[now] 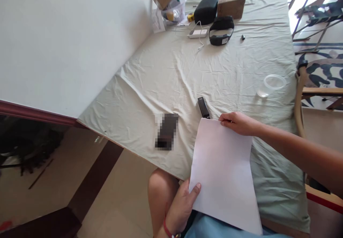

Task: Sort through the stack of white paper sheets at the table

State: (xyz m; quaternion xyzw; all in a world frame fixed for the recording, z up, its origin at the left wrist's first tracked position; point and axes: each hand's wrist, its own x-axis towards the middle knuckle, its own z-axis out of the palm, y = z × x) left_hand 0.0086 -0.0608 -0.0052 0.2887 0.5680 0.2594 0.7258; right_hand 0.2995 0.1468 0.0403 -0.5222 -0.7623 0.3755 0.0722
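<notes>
White paper (222,173) spans the space between my two hands, over my lap and the table's near edge. I cannot tell if it is one sheet or a thin stack. My left hand (183,204) grips its lower left edge, the thumb lying on top and the fingers hidden beneath. At the far edge, my right hand (237,123) pinches the paper between thumb and fingers. Just beyond that edge lies a small black object (203,107), which looks like a stapler. A dark, pixelated rectangular thing (167,132) rests on the cloth to the left.
A pale green cloth (150,73) covers the table. Farther back are a black headset (222,30), a white power strip (197,34), a black case (206,10) and a cardboard box (232,5). A see-through plastic tub (270,86) lies near the right edge, beside a wooden chair (301,98).
</notes>
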